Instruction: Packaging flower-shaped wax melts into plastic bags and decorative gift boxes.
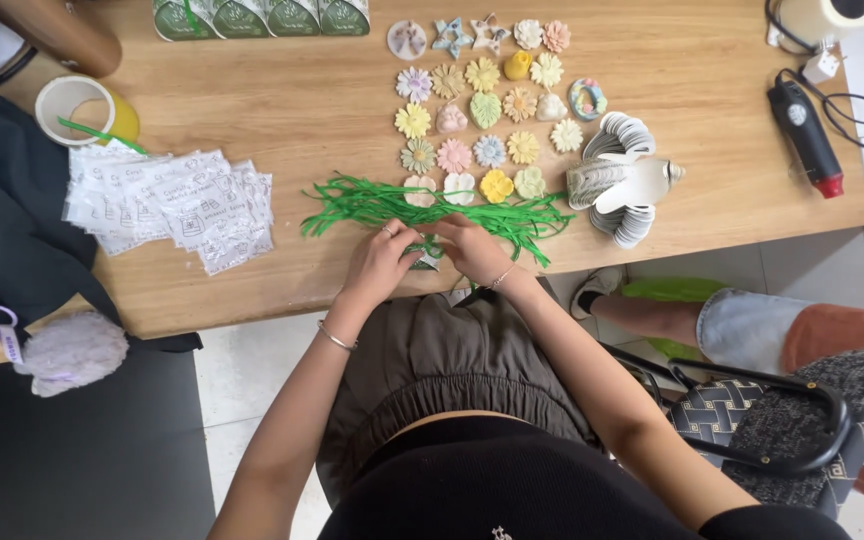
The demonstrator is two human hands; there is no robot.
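Observation:
My left hand (380,262) and my right hand (472,248) meet at the front edge of the wooden table (282,110), both pinching a small clear packet (426,255) with a green tie on it. Just beyond my fingers lies a loose bundle of green twist ties (512,215). Behind that, several pastel flower-shaped and star-shaped pieces (482,110) are laid out in rows. What is inside the packet is hidden by my fingers.
A heap of small clear printed bags (172,205) lies at left, near a tape roll (72,100). A fanned stack of white card tags (622,180) sits at right. A glue gun (804,125) with cable lies far right. Another person's leg (712,322) and a chair (782,420) are at right.

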